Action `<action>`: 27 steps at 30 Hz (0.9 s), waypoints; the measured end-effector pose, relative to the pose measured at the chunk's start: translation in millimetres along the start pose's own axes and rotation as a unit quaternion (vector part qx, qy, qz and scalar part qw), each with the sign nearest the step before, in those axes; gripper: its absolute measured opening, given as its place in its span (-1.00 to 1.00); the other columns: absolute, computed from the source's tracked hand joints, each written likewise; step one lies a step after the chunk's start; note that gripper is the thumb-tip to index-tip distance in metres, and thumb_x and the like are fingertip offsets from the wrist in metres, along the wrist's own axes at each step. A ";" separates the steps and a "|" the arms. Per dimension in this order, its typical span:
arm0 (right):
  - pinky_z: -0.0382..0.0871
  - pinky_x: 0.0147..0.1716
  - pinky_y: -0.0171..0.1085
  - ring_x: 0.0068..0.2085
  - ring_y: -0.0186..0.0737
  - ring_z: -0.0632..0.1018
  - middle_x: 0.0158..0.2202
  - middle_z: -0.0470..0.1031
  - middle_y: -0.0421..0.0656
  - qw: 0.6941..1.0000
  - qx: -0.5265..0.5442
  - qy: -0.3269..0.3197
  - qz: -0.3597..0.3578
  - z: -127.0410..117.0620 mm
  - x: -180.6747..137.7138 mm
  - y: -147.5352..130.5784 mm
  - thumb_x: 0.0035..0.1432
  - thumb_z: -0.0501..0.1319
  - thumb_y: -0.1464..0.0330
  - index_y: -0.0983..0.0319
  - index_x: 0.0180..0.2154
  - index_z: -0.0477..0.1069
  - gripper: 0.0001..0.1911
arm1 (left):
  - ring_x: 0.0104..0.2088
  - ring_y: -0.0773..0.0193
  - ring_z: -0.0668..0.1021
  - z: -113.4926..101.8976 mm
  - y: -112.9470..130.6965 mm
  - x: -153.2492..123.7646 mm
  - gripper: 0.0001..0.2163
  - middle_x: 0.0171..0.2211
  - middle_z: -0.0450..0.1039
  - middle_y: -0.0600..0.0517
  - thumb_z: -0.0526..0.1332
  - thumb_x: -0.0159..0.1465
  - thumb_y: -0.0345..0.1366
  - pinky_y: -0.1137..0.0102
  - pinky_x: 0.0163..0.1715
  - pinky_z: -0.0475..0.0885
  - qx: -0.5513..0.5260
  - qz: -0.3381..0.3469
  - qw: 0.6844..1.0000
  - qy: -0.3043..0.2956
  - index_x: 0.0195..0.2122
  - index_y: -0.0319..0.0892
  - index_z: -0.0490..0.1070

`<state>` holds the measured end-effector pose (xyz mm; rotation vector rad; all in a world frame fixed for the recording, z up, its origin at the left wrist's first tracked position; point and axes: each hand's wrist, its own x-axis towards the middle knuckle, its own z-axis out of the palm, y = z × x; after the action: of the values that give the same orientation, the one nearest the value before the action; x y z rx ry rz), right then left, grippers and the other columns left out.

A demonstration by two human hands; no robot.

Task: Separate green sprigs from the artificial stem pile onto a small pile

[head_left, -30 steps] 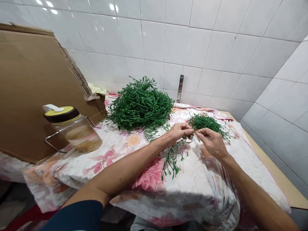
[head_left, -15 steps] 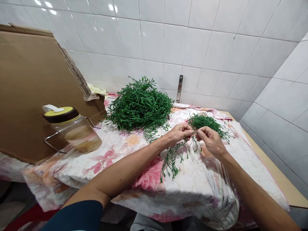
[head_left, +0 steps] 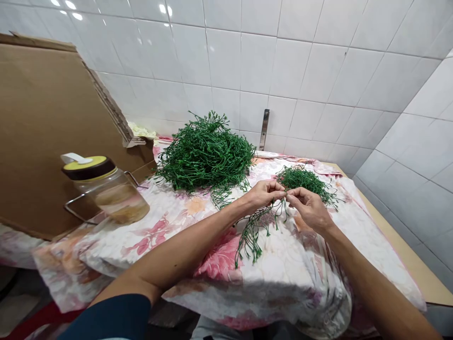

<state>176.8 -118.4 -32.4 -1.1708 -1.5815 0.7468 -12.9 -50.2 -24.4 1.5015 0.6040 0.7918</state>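
Observation:
Fingertips of both hands meet over the front middle of the table. My left hand (head_left: 266, 193) is closed in a pinch on a green plastic stem (head_left: 283, 208), whose thin branches dangle below. My right hand (head_left: 308, 206) pinches at the same spot, thumb and forefinger pressed together; its fingers hide the exact point of the stem they grip. Under the hands lies a loose bunch of green stems (head_left: 250, 241) with small budded tips. A large heap of such stems (head_left: 208, 158) rises behind my left hand, and a smaller pile (head_left: 306, 182) sits just beyond my right.
A floral cloth (head_left: 152, 236) covers the table. At left, a clear jar (head_left: 122, 198) with a yellow-and-black lid stands before a large cardboard box (head_left: 53, 132). White tiled walls close off the back and right; a metal bracket (head_left: 264, 130) is fixed to the back wall.
My right hand has shifted slightly left, bringing its fingertips against those of my left hand. The dangling branches have swung a little to the left.

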 end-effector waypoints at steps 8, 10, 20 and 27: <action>0.47 -0.32 -0.23 -0.39 -0.25 0.56 -0.42 0.53 -0.17 0.991 0.116 -0.021 0.066 3.6 -0.1 -3.3 0.17 0.34 0.02 0.24 -0.31 0.41 -0.60 | -0.46 0.38 0.39 1.3 0.1 2.8 -0.72 -0.50 0.40 0.06 0.43 0.08 -0.15 0.46 -0.43 0.25 0.052 0.066 0.996 0.008 -0.39 -0.27 0.46; 0.42 -0.41 -0.27 -0.46 -0.30 0.51 -0.47 0.50 -0.21 0.990 0.117 -0.023 0.072 3.4 -0.1 -4.5 0.16 0.35 0.03 0.24 -0.32 0.42 -0.60 | -0.45 0.37 0.39 1.5 -3.3 3.3 -0.75 -0.49 0.39 0.06 0.40 0.11 -0.18 0.46 -0.42 0.26 0.080 0.070 0.994 0.016 -0.39 -0.26 0.45; 0.27 -0.58 -0.30 -0.59 -0.32 0.43 -0.52 0.46 -0.23 0.997 -0.003 0.006 0.070 2.3 0.2 -3.2 0.11 0.37 0.04 0.24 -0.28 0.53 -0.61 | -0.42 0.37 0.37 2.4 -16.1 5.2 -0.82 -0.43 0.39 0.06 0.27 0.21 -0.21 0.47 -0.40 0.25 0.155 0.107 0.981 0.051 -0.33 -0.24 0.43; 0.31 -0.61 -0.30 -0.63 -0.26 0.48 -0.62 0.44 -0.24 0.997 -0.060 0.015 0.054 5.3 -3.3 -5.6 0.14 0.32 -0.06 0.22 -0.32 0.53 -0.55 | -0.45 0.35 0.38 3.4 -15.4 3.7 -0.77 -0.48 0.41 0.06 0.23 0.23 -0.18 0.46 -0.41 0.25 0.190 0.070 0.979 0.039 -0.32 -0.26 0.55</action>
<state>170.1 -123.0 -30.3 -1.3586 -1.5655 0.7080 -6.6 -48.1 -39.2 1.8848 0.7441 0.8798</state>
